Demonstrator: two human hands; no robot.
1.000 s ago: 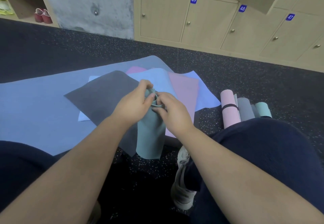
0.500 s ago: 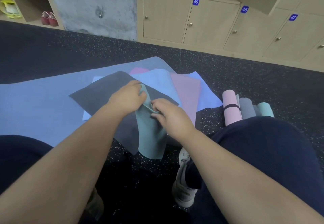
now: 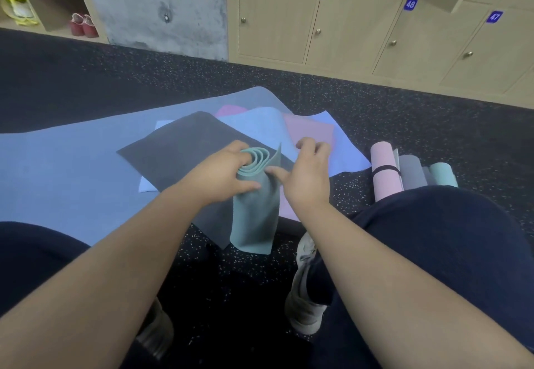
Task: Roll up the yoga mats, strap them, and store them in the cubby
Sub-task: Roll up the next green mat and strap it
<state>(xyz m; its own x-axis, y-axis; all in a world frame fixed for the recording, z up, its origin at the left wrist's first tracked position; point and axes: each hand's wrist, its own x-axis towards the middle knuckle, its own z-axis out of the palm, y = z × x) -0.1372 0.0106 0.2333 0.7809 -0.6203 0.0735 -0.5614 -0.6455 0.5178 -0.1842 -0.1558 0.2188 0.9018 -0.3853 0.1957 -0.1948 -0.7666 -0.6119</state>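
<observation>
Left hand (image 3: pixel 219 176) gripped half-rolled teal mat (image 3: pixel 255 209), coil end up. Right hand (image 3: pixel 306 175) fingers loose, thumb touching mat's flap. Pink roll (image 3: pixel 385 173) strapped, on floor to the right.

The dark speckled floor (image 3: pixel 375 114) in front of you carries a large blue mat (image 3: pixel 57 172) spread flat. Beside your right knee, three rolled mats lie side by side directly on the floor: a pink roll (image 3: pixel 385 172) bound by a black strap (image 3: pixel 385 170), a grey roll (image 3: pixel 411 172), and a teal roll (image 3: pixel 442 174).
</observation>
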